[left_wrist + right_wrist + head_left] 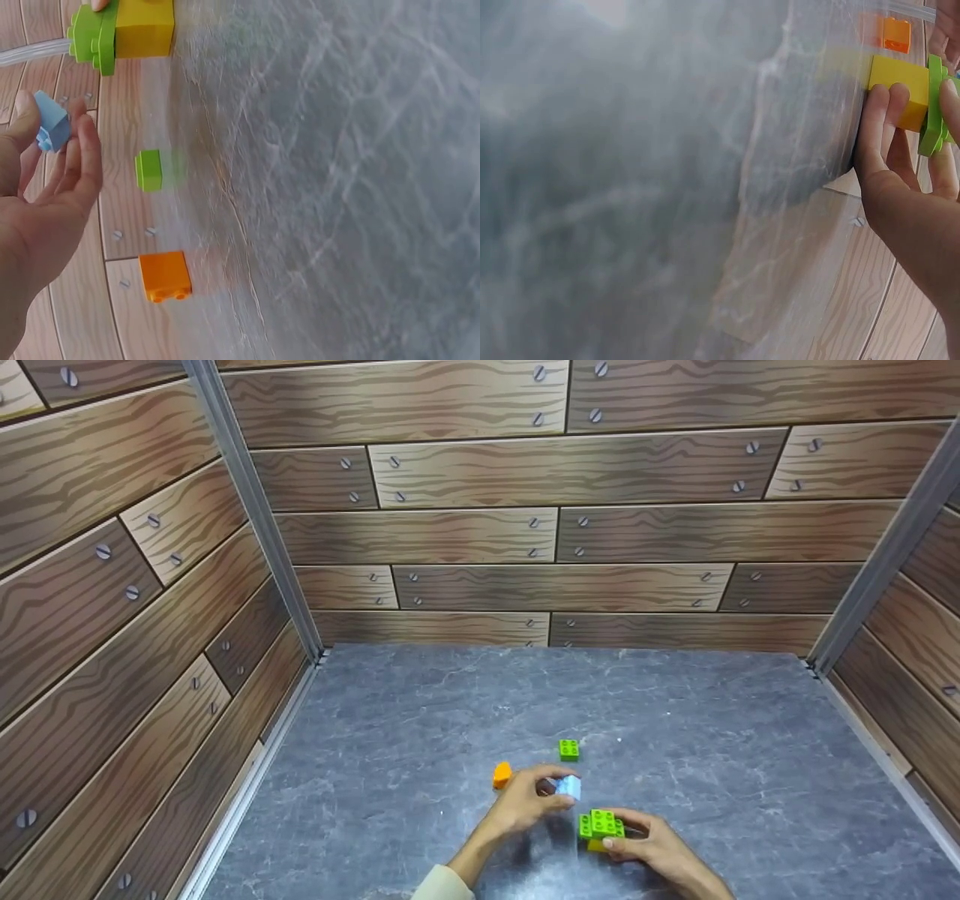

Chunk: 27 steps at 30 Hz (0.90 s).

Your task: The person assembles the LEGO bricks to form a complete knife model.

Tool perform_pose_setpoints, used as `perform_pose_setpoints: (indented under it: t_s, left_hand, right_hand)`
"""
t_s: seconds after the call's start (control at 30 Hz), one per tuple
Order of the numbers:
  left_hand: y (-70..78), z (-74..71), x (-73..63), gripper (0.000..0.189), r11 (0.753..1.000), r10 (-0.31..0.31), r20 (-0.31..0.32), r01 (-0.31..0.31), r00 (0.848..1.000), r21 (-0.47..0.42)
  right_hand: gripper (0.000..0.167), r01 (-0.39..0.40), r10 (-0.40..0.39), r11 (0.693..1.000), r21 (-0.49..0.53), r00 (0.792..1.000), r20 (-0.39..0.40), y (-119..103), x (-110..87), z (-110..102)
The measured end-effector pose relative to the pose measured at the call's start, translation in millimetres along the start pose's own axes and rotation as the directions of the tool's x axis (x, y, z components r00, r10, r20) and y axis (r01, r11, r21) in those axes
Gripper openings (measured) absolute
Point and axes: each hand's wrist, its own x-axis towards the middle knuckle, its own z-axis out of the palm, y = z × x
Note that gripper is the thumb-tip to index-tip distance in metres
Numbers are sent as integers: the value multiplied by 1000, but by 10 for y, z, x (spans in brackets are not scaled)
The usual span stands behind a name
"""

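Note:
My left hand [525, 802] pinches a light blue toy building brick [570, 787] between thumb and fingers, raised above the tabletop. In the left wrist view this blue brick [52, 122] is tilted, with studs on one side. To the right, my right hand [655, 844] grips a small stack of green bricks [602, 821] over a yellow brick [597, 845]. In the right wrist view, two fingertips rest on the yellow brick [897, 84], and the thumb lies against the green part [932, 109]. The two hands are apart.
A loose green brick [569, 749] sits beyond my left hand. An orange brick [502, 775] lies just left of that hand. The grey marbled tabletop [412, 720] is enclosed by wood-patterned walls [480, 532] at the back and sides.

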Motion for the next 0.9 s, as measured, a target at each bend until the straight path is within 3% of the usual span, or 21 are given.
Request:
perform_pose_setpoints:
  t_s: [0.4,0.57,0.7,0.9]
  left_hand:
    - [61,69,-14,41,996,66,82,-71,994,55]
    - [91,123,-27,40,989,93,106,-103,990,101]
    - [109,164,-24,36,987,87,112,-101,990,127]
    - [119,212,-4,30,987,88,112,-102,990,123]
  right_hand:
    - [69,-7,7,1000,21,1000,11,2,-13,-7]
    - [67,41,-41,999,23,999,19,14,-13,-6]
    - [66,84,-85,996,26,996,22,25,-18,-2]
    - [67,71,-72,997,36,997,23,24,-22,2]
